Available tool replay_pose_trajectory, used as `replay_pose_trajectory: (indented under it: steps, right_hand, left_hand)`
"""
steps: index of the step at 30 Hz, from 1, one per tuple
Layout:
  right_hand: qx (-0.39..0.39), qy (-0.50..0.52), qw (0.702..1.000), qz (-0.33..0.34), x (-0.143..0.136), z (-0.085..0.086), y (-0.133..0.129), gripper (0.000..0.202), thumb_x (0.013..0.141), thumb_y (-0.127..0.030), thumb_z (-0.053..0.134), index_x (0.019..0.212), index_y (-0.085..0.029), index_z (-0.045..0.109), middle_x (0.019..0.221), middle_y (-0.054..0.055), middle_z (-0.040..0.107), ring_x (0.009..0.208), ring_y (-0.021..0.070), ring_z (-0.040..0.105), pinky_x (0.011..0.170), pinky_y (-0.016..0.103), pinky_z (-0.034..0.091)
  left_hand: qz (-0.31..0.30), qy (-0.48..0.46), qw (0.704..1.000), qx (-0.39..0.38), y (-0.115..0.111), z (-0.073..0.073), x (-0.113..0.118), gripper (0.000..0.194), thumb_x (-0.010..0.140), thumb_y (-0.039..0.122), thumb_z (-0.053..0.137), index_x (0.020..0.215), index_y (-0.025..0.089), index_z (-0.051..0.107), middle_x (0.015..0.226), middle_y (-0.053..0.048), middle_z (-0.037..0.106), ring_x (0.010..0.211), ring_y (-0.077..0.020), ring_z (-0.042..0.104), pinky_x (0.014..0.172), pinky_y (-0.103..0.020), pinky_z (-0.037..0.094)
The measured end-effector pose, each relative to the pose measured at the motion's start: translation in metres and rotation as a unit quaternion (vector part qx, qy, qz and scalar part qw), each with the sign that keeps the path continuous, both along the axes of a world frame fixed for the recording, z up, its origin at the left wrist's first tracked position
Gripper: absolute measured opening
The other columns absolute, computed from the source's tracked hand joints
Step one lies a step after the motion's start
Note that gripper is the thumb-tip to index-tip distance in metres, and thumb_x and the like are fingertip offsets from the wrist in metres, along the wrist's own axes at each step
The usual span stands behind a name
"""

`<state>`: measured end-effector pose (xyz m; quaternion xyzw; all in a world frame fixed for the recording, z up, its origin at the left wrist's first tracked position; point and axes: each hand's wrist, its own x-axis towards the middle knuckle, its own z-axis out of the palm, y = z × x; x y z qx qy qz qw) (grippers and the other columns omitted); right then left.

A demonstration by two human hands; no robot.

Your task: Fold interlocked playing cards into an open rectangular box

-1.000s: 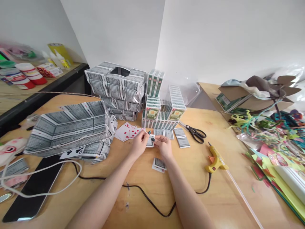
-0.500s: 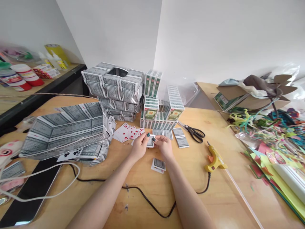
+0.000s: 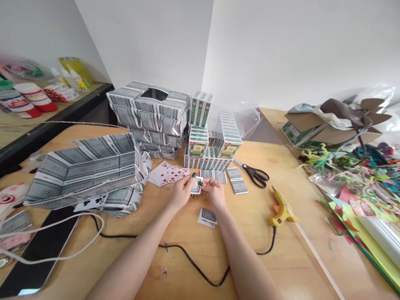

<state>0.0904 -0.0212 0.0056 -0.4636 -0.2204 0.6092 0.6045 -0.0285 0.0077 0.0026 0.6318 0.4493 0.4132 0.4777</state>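
Between my two hands is a playing card [image 3: 196,187], its patterned back facing up. My left hand [image 3: 182,191] pinches its left side, thumb on top. At the right edge, my right hand [image 3: 213,192] grips the same card between thumb and fingers. Whether it is one card or several pressed together I cannot tell. Face-up red cards [image 3: 165,174] lie fanned just beyond my left hand. Behind my right hand are joined card backs [image 3: 215,175], and another joined strip [image 3: 237,181] lies to the right. A small pile of cards [image 3: 207,216] rests nearer me.
Card boxes [image 3: 198,149] are stacked at the back, beside card-covered boxes [image 3: 150,110]. An open card-covered tray [image 3: 90,166] stands left. Scissors [image 3: 256,175] and a yellow glue gun [image 3: 280,208] lie right; its black cord [image 3: 193,262] crosses the table. A phone [image 3: 40,250] lies at left.
Both hands stay on the card, which has shifted very slightly left and tilted a little. Everything else on the table looks the same.
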Motion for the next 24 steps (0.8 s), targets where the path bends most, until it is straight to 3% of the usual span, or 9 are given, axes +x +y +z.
replay_pose_trajectory:
  steps: [5,11,20,24]
  right_hand:
    - [-0.004,-0.023,1.000,0.002,-0.0003,-0.0023,0.0005,0.021,0.047,-0.025,0.074,0.059,-0.017,0.060,0.053,-0.002,0.059,0.047,0.0111,0.050,0.050,0.025,0.039]
    - [-0.002,-0.009,1.000,0.027,-0.0002,-0.0013,0.0004,0.021,0.047,-0.025,0.075,0.059,-0.017,0.060,0.055,-0.001,0.061,0.049,0.0123,0.053,0.052,0.027,0.042]
    - [0.001,-0.025,0.999,0.020,0.0001,-0.0023,0.0005,0.021,0.047,-0.027,0.074,0.060,-0.017,0.060,0.053,0.000,0.061,0.048,0.0133,0.053,0.051,0.028,0.042]
    - [0.002,-0.056,0.998,-0.015,0.0038,-0.0039,0.0014,0.023,0.048,-0.030,0.074,0.060,-0.017,0.060,0.053,0.000,0.061,0.049,0.0132,0.052,0.051,0.027,0.041]
  left_hand:
    - [0.011,0.012,0.999,0.032,-0.0019,-0.0025,-0.0003,0.029,0.084,0.037,0.034,0.064,0.017,0.041,0.056,0.003,0.039,0.053,-0.0091,0.037,0.049,-0.021,0.031]
    - [0.004,0.065,0.995,0.080,-0.0015,0.0018,-0.0043,0.033,0.084,0.038,0.032,0.058,0.018,0.030,0.051,0.004,0.031,0.050,-0.0080,0.031,0.047,-0.021,0.026]
    - [0.019,0.091,0.993,0.072,-0.0001,0.0024,-0.0034,0.036,0.081,0.037,0.037,0.052,0.017,0.032,0.048,0.005,0.032,0.048,-0.0072,0.032,0.045,-0.020,0.026]
    - [-0.029,0.082,0.995,0.046,-0.0023,0.0000,-0.0051,0.033,0.084,0.039,0.034,0.059,0.018,0.038,0.050,0.004,0.040,0.049,-0.0088,0.040,0.047,-0.020,0.030]
